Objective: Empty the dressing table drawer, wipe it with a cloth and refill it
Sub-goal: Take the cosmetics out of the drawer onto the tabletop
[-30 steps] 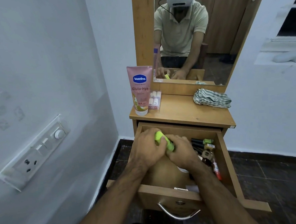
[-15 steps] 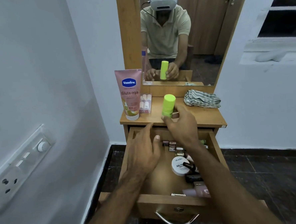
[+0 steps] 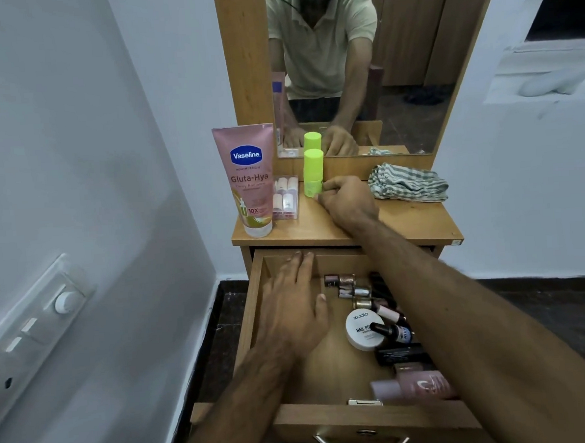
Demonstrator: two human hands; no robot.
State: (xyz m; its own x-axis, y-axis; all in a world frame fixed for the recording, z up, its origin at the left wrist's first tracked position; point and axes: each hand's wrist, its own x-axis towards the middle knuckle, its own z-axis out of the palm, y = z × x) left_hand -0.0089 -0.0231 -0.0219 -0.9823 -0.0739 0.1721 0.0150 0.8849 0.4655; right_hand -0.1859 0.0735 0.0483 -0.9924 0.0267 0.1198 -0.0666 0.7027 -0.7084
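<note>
Right hand point(image 3: 346, 201) pinching green bottle point(image 3: 313, 173) upright on tabletop point(image 3: 417, 220), clearing drawer point(image 3: 327, 366); left hand point(image 3: 289, 310) hovering flat, fingers straight, holding nothing.

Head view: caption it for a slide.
Right hand stands green bottle on dressing table; left hand in open drawer.
</note>
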